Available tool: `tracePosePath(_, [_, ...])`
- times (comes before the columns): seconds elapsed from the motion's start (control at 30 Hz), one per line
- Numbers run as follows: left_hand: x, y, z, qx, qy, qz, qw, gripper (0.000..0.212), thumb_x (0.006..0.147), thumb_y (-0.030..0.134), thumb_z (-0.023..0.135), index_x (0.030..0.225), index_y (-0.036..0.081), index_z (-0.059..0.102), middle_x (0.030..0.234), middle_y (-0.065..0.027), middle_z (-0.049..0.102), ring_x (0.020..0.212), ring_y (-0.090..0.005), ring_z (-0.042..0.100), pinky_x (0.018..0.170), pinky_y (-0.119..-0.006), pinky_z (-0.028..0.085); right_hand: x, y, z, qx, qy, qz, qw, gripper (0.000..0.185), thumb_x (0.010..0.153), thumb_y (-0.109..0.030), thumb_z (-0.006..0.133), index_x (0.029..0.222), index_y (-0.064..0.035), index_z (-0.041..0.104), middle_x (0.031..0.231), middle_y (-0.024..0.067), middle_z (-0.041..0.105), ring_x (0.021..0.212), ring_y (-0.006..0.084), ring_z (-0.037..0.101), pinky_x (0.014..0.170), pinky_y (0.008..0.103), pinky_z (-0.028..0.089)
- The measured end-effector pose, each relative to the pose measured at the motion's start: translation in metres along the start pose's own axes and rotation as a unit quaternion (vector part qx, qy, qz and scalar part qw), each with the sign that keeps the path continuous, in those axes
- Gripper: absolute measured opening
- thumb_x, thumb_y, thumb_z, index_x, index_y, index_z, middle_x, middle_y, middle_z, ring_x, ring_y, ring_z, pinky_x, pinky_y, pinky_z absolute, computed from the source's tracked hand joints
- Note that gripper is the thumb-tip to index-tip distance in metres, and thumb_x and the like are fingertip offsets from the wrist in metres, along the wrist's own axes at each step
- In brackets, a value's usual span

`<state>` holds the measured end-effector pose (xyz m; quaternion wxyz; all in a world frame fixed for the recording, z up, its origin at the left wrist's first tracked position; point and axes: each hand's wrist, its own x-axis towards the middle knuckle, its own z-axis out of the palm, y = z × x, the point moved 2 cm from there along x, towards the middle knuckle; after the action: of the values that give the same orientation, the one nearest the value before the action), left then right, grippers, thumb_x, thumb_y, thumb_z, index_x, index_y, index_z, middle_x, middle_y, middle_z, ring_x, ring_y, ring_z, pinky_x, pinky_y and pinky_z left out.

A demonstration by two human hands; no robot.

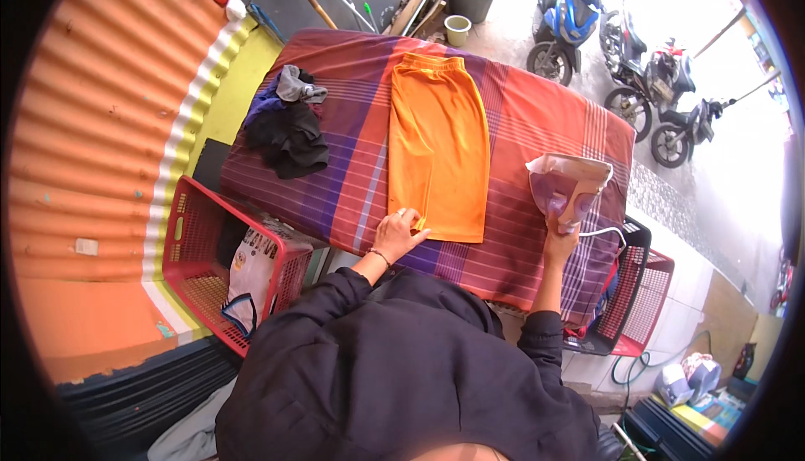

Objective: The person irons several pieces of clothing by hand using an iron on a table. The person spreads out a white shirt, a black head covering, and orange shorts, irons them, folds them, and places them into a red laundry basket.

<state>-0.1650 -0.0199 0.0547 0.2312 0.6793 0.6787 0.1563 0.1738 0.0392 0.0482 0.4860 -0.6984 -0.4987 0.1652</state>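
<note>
A pair of orange shorts [449, 146], folded lengthwise with its elastic waistband at the far end, lies on a table covered by a plaid cloth [352, 96]. My left hand [398, 232] pinches the near left corner of the shorts' hem between thumb and fingers. On the right, my right hand [560, 237] grips the handle of a clothes iron [569, 187], whose white cord trails to the right. The iron is over the cloth, apart from the shorts; whether its soleplate touches the cloth I cannot tell. A pile of dark and grey clothes [289, 137] rests at the table's left end.
Left of the table stands a red plastic basket [292, 272] with clothes in it. A black basket [632, 285] and another red basket [657, 297] stand at the right. A corrugated orange wall [107, 127] borders the left side. Beyond are buckets and several parked motorcycles [569, 20].
</note>
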Motion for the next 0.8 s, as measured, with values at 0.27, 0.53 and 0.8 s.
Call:
tracePosePath(0.27, [-0.006,-0.071,-0.053,0.141,0.015,0.239,0.961,0.057,0.070,0.005,0.055,0.125,0.017,0.050,0.134,-0.0039,0.045,0.122,-0.0217,0.042,0.098,-0.039,0.034,-0.105,-0.042,0.024,-0.094,-0.121,-0.093,0.984,0.035,0.069,-0.003,0.058,0.103,-0.0084,0.059,0.104,0.0068,0.058,0.101,0.0223,0.051,0.086,0.0356,0.040])
tracePosePath(0.53, [0.033,-0.078,-0.021,0.152,-0.115,0.428,0.883,0.058,0.078,0.012,0.052,0.132,0.029,0.042,0.143,-0.0050,0.035,0.131,-0.0220,0.033,0.107,-0.041,0.027,-0.092,-0.055,0.083,-0.247,-0.180,-0.273,0.912,0.017,0.063,-0.015,0.066,0.080,-0.0190,0.065,0.086,-0.0059,0.063,0.090,0.0178,0.055,0.077,0.0343,0.041])
tracePosePath(0.8, [-0.013,-0.063,-0.080,-0.187,-0.280,0.282,0.898,0.039,0.084,0.017,0.056,0.123,0.016,0.054,0.122,-0.0104,0.056,0.118,-0.0300,0.048,0.098,-0.040,0.037,-0.108,-0.098,0.031,-0.100,-0.290,-0.100,0.947,0.009,0.063,-0.010,0.061,0.072,-0.0105,0.064,0.078,0.0041,0.063,0.084,0.0242,0.056,0.076,0.0363,0.042])
